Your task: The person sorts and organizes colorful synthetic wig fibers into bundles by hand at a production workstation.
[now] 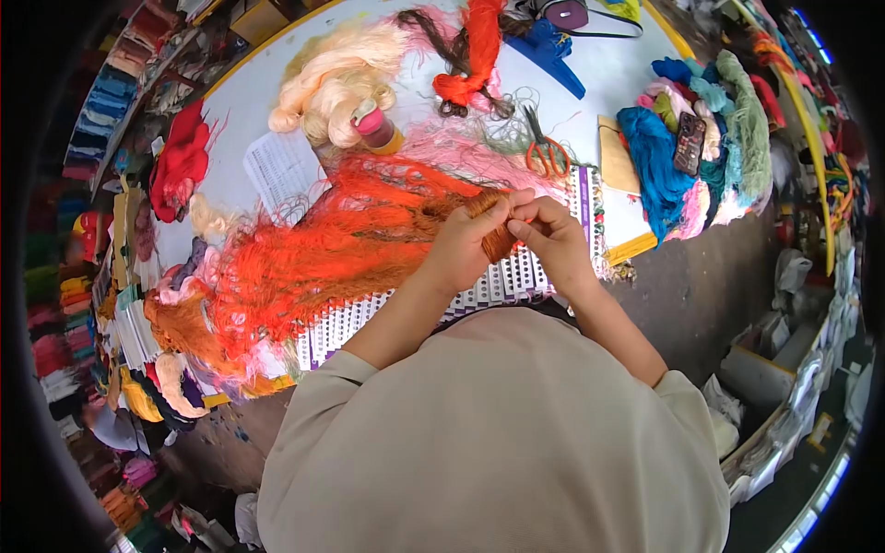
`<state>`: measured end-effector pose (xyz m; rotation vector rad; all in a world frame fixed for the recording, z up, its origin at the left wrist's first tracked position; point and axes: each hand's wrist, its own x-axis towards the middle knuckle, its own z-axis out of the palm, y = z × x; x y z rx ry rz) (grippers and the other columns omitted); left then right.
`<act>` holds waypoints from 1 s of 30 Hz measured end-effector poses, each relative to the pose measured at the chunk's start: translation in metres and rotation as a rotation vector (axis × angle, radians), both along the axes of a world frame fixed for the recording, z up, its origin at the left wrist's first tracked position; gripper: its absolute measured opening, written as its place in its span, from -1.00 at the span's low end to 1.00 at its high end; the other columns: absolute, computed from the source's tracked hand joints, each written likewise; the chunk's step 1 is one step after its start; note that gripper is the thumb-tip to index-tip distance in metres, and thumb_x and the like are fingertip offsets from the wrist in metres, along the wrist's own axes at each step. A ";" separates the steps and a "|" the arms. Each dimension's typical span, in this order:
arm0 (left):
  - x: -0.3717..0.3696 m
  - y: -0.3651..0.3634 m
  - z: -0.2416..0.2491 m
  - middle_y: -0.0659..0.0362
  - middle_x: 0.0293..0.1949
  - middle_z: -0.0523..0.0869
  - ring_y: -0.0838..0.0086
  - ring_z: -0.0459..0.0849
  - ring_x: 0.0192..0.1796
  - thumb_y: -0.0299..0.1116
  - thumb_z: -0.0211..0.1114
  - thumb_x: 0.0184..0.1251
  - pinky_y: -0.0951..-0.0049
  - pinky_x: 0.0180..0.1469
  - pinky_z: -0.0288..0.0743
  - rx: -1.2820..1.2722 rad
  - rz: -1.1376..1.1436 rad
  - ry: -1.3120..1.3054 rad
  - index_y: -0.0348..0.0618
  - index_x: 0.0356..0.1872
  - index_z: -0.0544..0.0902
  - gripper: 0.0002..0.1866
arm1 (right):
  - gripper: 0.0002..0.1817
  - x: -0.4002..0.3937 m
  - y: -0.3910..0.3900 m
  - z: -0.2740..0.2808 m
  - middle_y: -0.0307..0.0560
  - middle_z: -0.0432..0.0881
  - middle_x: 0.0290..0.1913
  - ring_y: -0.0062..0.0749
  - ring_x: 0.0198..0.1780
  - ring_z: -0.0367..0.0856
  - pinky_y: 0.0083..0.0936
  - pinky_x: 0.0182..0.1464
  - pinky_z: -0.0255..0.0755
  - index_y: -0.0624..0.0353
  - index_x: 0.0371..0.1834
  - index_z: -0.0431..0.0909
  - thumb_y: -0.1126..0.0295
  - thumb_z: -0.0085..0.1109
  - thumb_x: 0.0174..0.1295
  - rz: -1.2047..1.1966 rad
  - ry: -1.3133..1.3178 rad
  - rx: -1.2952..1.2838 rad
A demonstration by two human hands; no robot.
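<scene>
While both hands meet at bench centre, tight brown-orange thread bundle sits pinched between them, raised off bench for working. Left hand grip clamped on bundle; right hand fingers pressed together on its end. Loose orange thread mass trails left, fed from bundle. Orange-handled scissors far, within reach. White perforated chart lies beneath hands.

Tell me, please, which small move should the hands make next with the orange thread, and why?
Probably the right hand should wind one more turn onto the wound bundle while the left hand steadies it: both hands pinch it, and much loose orange thread lies spread leftward.
</scene>
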<state>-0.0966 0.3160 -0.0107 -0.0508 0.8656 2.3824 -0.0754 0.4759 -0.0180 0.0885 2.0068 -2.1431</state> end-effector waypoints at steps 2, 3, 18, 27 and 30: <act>-0.002 -0.003 -0.001 0.04 0.06 0.63 0.41 0.61 0.11 -0.33 0.05 0.53 0.39 0.18 0.49 0.005 0.027 -0.008 -0.43 0.17 0.51 -0.63 | -0.94 0.000 -0.004 0.002 -0.34 0.55 -0.32 -0.70 -0.27 0.47 -0.70 -0.17 0.39 0.23 -0.24 0.58 0.58 0.24 0.25 -0.018 0.023 -0.007; -0.001 -0.006 -0.001 0.05 0.05 0.64 0.41 0.62 0.09 -0.37 0.09 0.50 0.39 0.16 0.51 0.008 0.056 -0.018 -0.42 0.15 0.53 -0.65 | -0.95 0.001 -0.004 0.003 -0.34 0.54 -0.32 -0.71 -0.29 0.45 -0.70 -0.20 0.37 0.23 -0.24 0.58 0.56 0.23 0.26 -0.014 -0.013 -0.034; 0.003 -0.011 -0.005 -0.06 -0.06 0.68 0.26 0.68 -0.01 -0.33 0.13 0.47 0.28 0.08 0.58 -0.064 0.207 -0.067 -0.38 -0.06 0.55 -0.73 | -0.93 0.002 0.012 -0.010 -0.26 0.61 -0.10 -0.65 -0.19 0.46 -0.61 -0.04 0.36 0.15 -0.22 0.57 0.41 0.13 0.38 -0.069 -0.027 -0.172; -0.022 -0.239 -0.045 0.33 -0.59 0.27 0.64 0.23 -0.59 -0.55 0.06 0.37 0.62 -0.55 0.20 0.140 0.648 -0.293 -0.15 -0.38 0.41 -0.90 | -0.86 0.004 0.254 -0.074 -0.40 0.32 -0.54 -0.70 -0.58 0.21 -0.71 -0.46 0.30 0.03 -0.35 0.37 0.59 -0.01 0.25 -0.654 -0.296 -0.593; -0.002 -0.350 -0.025 0.30 -0.59 0.34 0.60 0.23 -0.59 -0.46 0.01 0.47 0.57 -0.54 0.15 0.130 0.861 -0.205 -0.14 -0.41 0.37 -0.82 | -0.80 0.026 0.381 -0.080 -0.34 0.30 -0.59 -0.62 -0.61 0.29 -0.67 -0.56 0.24 0.04 -0.52 0.37 0.56 0.16 0.14 -1.044 -0.219 -0.421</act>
